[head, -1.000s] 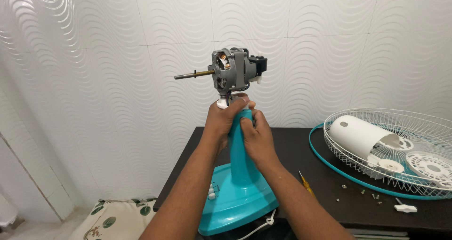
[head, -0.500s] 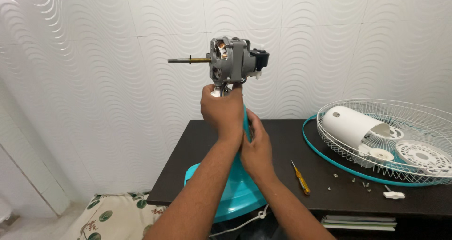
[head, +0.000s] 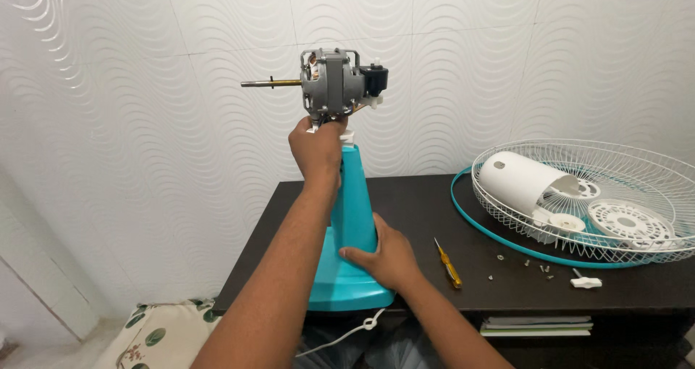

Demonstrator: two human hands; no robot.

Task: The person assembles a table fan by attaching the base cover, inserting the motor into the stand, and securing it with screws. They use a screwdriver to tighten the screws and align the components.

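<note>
Your left hand (head: 316,148) is wrapped around the neck just under the bare grey motor (head: 333,87), fingers closed on it, while your right hand (head: 384,257) lies spread and flat against the foot of the teal fan stand (head: 352,217). That stand sits at the front left corner of the dark table (head: 434,202), its base jutting past the front edge. There lies the risk: tug the neck toward you and the base could slide off. The motor's shaft (head: 269,84) juts left, exposed. Near the front edge lie a yellow screwdriver (head: 447,263) and loose screws (head: 539,268); a swept forearm could scatter them. The wire guard (head: 608,195) holds the right end.
</note>
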